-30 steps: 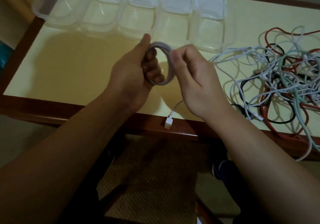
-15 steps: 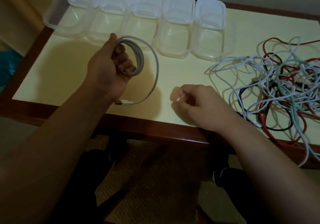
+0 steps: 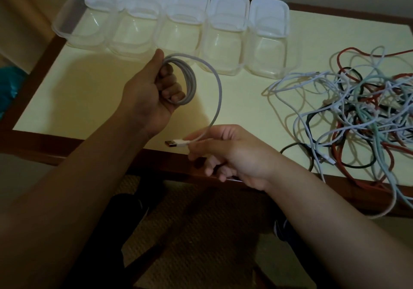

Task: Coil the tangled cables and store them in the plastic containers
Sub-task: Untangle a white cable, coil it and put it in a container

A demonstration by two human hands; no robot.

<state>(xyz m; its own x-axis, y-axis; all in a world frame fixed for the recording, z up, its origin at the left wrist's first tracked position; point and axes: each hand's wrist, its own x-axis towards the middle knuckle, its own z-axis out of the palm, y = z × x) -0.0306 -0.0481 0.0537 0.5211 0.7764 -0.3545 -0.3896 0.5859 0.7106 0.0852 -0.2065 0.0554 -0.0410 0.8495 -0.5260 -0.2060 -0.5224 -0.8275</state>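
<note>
My left hand [image 3: 154, 92] grips a coiled white cable [image 3: 190, 80] above the middle of the table, fingers curled through its loops. One loose loop arcs right and down to its USB plug [image 3: 175, 143]. My right hand [image 3: 232, 152] pinches that free end just behind the plug, near the table's front edge. Several clear plastic containers [image 3: 225, 40] stand in a row along the back of the table, lids propped behind them. A tangle of white, red, black and pale green cables [image 3: 357, 114] lies at the right.
The pale yellow table [image 3: 78, 87] has a dark wooden rim. Some cables of the tangle hang over the front right edge. A teal object [image 3: 9, 85] lies off the table's left side. Floor matting and dark shoes show below.
My left hand moved the coil left and back, away from my right hand. My right hand let go, dropped to the front edge, then pinched the cable's plug end.
</note>
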